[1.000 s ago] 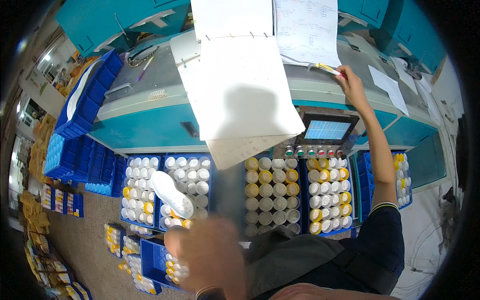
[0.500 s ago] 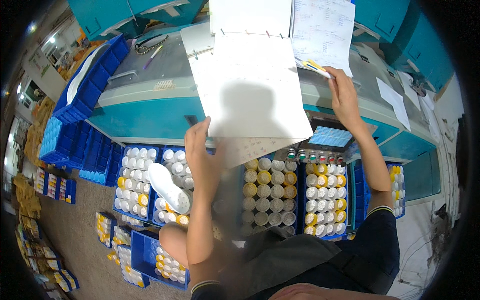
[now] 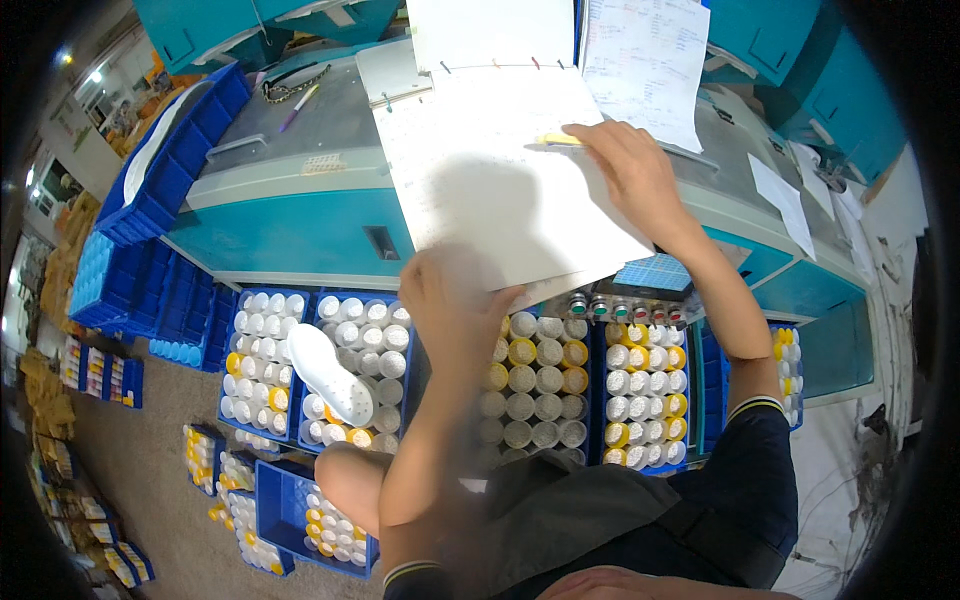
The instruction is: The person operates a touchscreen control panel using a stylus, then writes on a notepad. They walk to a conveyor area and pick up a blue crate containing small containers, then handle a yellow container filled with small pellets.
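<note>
An open ring binder with white pages (image 3: 500,160) lies on a teal machine top (image 3: 300,150). My left hand (image 3: 455,310) grips the lower edge of the near page, which overhangs the machine. My right hand (image 3: 630,170) rests on the same page farther up and holds a yellow pen (image 3: 558,140) against the paper. Another loose printed sheet (image 3: 645,60) leans behind the binder.
Blue crates of white and yellow capped bottles (image 3: 580,390) stand on the floor below the machine, one with a white shoe (image 3: 330,372) resting on them. Stacked blue trays (image 3: 160,190) are at the left. A small screen (image 3: 655,272) sits under the page edge.
My left hand rose from near my lap up to the page's lower edge and took hold of it. My right hand slid with the pen from the sheet's upper right down onto the page.
</note>
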Demonstrator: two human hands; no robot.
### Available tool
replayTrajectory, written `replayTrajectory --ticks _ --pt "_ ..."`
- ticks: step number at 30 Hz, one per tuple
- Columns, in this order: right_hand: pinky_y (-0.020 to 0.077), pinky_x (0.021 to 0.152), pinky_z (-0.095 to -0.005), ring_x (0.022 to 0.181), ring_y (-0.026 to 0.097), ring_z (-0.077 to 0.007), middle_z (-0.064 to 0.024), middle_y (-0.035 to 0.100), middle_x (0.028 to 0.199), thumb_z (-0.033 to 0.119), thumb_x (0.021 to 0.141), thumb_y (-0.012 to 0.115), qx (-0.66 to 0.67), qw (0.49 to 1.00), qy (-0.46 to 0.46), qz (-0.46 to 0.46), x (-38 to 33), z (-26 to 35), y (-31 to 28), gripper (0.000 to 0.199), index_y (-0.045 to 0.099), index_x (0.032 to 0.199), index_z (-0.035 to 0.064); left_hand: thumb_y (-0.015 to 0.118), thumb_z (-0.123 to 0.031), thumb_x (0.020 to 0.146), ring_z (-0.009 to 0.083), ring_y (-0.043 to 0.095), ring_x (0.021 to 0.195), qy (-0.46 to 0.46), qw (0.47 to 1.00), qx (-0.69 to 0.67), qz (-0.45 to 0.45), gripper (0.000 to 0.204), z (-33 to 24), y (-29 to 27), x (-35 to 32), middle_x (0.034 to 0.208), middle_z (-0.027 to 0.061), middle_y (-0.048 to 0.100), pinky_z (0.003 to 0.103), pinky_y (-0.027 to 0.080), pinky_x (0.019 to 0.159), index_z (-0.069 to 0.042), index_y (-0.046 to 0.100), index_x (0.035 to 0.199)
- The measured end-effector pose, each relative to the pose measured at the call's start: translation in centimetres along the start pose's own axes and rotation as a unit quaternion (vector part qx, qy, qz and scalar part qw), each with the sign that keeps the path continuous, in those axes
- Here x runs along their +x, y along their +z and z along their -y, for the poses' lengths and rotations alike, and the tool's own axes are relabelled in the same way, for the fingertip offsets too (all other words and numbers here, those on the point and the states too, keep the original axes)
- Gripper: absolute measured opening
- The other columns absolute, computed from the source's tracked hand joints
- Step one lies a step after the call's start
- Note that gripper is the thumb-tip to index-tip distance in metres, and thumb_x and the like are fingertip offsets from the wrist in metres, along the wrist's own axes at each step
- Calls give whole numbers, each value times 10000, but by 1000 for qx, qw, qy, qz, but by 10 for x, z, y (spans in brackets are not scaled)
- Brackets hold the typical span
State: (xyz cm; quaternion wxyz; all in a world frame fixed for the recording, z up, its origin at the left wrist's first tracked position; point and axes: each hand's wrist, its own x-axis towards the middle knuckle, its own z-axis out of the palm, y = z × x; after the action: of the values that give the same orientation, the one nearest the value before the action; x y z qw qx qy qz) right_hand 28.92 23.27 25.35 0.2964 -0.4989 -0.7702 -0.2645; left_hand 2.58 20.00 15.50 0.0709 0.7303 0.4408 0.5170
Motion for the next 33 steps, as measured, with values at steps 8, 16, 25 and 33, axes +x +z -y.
replayTrajectory --ticks 8,16,25,33 --pt "443 752 -350 816 614 -208 -34 638 826 156 865 707 -116 987 -109 -1 40 26 26 190 732 1053 139 878 -376 748 367 510 1227 45 999 10 2 650 -15 18 -11 1235 122 596 636 287 1132 -52 594 1234" --pt "435 741 -340 799 608 -201 -41 612 772 112 793 687 -174 967 -185 -4 59 35 41 143 691 935 96 848 -360 736 351 456 1337 70 990 89 81 748 -18 12 -13 1356 116 521 725 264 1136 -115 559 1381" --pt "442 740 -348 805 608 -204 -56 607 776 122 795 680 -229 953 -198 1 61 45 42 162 683 946 66 641 -72 887 296 534 1378 157 979 121 39 459 -5 28 -9 1423 117 580 738 285 1137 -80 619 1345" --pt "443 747 -340 810 595 -202 -52 598 777 159 793 701 -233 952 -197 13 56 52 38 185 681 943 52 602 -58 894 303 557 1351 170 978 109 45 409 -9 23 -7 1358 147 629 717 298 1144 -36 666 1297"
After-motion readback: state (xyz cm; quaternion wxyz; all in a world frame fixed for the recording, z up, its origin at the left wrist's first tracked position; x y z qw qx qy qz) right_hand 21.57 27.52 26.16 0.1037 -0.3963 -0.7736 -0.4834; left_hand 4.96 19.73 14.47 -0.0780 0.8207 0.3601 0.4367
